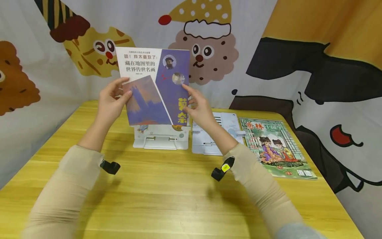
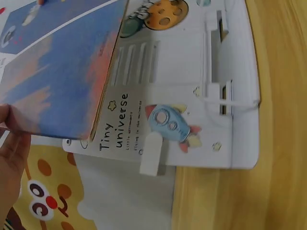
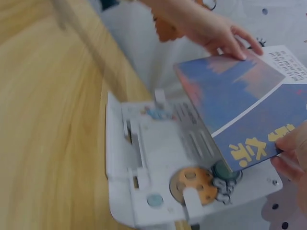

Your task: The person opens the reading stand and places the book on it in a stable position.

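Observation:
A thin purple-and-white picture book (image 1: 146, 103) is held up facing me above the table, its cover showing a painting and Chinese lettering. My left hand (image 1: 111, 99) pinches its left edge, thumb across the front. At the right edge my right hand (image 1: 200, 108) grips it the same way. Behind and below the book stands a white book stand (image 1: 138, 141), mostly hidden by it in the head view. The left wrist view shows "Tiny universe" and a rocket printed on that stand (image 2: 180, 55). A gap shows between book and stand (image 3: 153, 191) in the right wrist view.
A second white book stand (image 1: 231, 124) is just to the right, partly behind my right forearm. Beside it a green magazine (image 1: 280, 149) lies flat on the yellow wooden table (image 1: 161, 199). A cartoon-printed curtain (image 1: 143, 20) hangs behind.

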A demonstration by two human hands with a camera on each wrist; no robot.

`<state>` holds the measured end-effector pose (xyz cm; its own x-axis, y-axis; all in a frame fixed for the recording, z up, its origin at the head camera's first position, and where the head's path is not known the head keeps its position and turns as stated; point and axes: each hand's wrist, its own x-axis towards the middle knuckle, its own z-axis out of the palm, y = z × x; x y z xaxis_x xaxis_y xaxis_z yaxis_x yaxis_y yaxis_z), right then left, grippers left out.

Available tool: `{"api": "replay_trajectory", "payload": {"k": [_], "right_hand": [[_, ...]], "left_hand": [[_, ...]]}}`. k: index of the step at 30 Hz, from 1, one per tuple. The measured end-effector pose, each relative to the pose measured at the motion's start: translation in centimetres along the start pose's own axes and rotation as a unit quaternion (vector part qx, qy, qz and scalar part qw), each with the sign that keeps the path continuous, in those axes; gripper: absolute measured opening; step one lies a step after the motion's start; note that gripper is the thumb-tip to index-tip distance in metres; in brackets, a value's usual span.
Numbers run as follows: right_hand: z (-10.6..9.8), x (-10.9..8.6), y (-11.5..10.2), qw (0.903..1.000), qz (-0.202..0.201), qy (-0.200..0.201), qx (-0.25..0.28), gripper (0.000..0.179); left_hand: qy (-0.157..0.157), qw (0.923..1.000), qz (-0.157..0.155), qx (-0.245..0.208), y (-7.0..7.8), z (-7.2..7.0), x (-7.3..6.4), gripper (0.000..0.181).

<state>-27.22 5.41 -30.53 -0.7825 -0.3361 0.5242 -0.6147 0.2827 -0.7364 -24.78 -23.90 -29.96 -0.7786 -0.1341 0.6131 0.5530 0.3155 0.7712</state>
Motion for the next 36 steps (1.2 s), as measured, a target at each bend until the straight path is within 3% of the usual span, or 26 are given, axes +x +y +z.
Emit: {"api": "replay_trajectory", "payload": {"k": [4, 8, 15, 28, 36], "right_hand": [[-0.8, 0.9, 0.3, 1.0000, 0.003, -0.009, -0.003, 0.076], [-1.4, 1.8, 0.7, 0.9999, 0.003, -0.007, -0.013, 0.073], [-1.1, 2.3, 2.0, 0.9988, 0.001, -0.001, -0.050, 0.070], [0.1, 1.2, 4.7, 0.9965, 0.018, 0.006, -0.082, 0.070], [0.8, 0.3, 5.3, 0.9953, 0.035, -0.015, -0.089, 0.076]], "left_hand": [[-0.032, 0.9985, -0.004, 0.045, 0.5, 0.4, 1.4, 0.041], [-0.067, 0.9932, -0.036, 0.088, 0.8, 0.6, 2.6, 0.044], [-0.097, 0.9850, -0.047, 0.135, -0.1, 1.0, 3.7, 0.045], [-0.109, 0.9797, -0.068, 0.154, -2.6, 1.6, 2.8, 0.050], [-0.118, 0.9786, -0.058, 0.158, -3.9, 1.3, 1.8, 0.056]]}}
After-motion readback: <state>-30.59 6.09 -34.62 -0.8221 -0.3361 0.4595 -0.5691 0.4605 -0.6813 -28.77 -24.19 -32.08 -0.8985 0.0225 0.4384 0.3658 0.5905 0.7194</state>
